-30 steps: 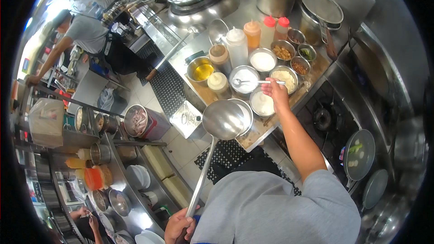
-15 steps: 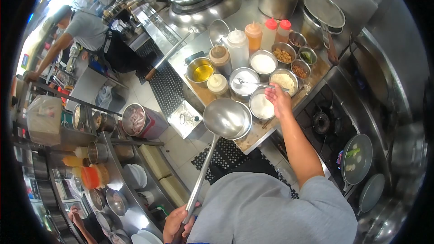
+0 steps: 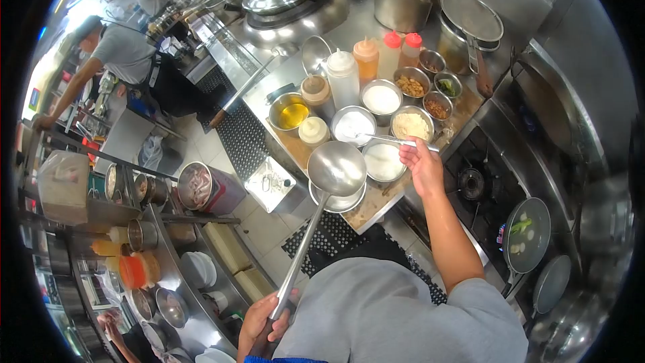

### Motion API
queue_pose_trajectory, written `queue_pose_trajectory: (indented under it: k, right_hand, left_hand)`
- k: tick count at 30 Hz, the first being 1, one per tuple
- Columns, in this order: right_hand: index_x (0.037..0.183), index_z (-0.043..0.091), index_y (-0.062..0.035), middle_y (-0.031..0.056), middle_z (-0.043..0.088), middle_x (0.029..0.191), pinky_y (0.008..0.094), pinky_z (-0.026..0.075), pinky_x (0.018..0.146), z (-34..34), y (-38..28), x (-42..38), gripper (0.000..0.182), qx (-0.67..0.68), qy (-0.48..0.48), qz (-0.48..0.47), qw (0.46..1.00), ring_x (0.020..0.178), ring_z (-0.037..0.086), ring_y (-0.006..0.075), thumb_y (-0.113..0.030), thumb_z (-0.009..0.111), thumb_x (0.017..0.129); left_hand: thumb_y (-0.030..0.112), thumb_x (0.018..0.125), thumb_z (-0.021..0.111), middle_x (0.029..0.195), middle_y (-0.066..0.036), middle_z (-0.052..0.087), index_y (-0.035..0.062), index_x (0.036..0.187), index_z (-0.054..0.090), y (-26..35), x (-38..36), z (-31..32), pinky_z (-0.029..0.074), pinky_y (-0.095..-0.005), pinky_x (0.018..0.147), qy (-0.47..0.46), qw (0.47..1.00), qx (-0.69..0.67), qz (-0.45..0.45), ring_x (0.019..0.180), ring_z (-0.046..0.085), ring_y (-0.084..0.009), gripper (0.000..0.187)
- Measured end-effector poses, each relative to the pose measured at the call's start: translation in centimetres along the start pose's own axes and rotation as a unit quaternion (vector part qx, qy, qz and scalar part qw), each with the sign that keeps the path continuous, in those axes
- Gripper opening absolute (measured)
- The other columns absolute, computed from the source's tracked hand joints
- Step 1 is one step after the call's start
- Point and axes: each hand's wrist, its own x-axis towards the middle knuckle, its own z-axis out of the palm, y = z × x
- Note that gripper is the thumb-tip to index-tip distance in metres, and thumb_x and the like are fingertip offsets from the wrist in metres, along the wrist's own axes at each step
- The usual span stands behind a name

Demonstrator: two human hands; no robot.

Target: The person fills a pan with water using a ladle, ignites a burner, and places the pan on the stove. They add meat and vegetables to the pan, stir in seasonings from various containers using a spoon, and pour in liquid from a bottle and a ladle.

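Note:
Low in the view, my left hand point(image 3: 264, 319) is closed round the handle of a long steel ladle point(image 3: 336, 167). The ladle's round bowl hangs over a steel bowl point(image 3: 342, 203) at the counter's near edge and partly covers it. Between the fingers of my right hand point(image 3: 424, 169) is a thin metal spoon point(image 3: 398, 139). Its tip reaches into a bowl of white powder point(image 3: 351, 124). Just below the spoon stands another bowl of white grains point(image 3: 383, 161), and a bowl of pale yellow crumbs point(image 3: 412, 125) lies behind my fingers.
Squeeze bottles point(image 3: 343, 77) and small bowls crowd the counter, with a bowl of yellow oil point(image 3: 292, 113) at left. To the right, a pan holding food point(image 3: 527, 234) sits beside a gas burner point(image 3: 471, 180). A co-worker point(image 3: 127, 54) leans at far left.
The ladle's bowl has moved up and slightly right, uncovering more of the steel bowl beneath. My right hand still holds the spoon, slightly lower, with its tip in the white powder. The view has shifted a little.

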Motion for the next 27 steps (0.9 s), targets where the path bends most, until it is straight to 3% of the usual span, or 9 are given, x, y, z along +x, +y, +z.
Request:
queue_pose_trajectory:
  k: [15,27]
  right_hand:
    - [0.107,0.055,0.0011,0.0107,0.063,0.085,0.0270,0.050,0.070,-1.0,1.6,-3.0,0.030,-0.091,-0.032,-0.011,0.995,0.076,0.061,0.0151,-0.025,0.046,0.094]
    - [0.110,0.057,0.0045,0.0100,0.064,0.092,0.0259,0.048,0.075,-1.8,1.6,-3.5,0.032,-0.221,-0.156,-0.095,0.958,0.082,0.060,0.0133,-0.021,0.045,0.095]
  left_hand:
    - [0.034,0.096,0.038,0.049,-0.001,0.038,-0.0036,0.125,0.043,1.0,0.8,2.0,0.026,-0.0228,0.029,-0.047,0.996,-0.076,-0.021,0.029,0.030,-0.0090,0.048]
    - [0.034,0.096,0.037,0.049,0.000,0.038,-0.0045,0.126,0.042,1.0,-0.1,3.6,0.025,-0.0222,0.030,-0.008,0.997,-0.069,-0.031,0.030,0.030,-0.0076,0.049]
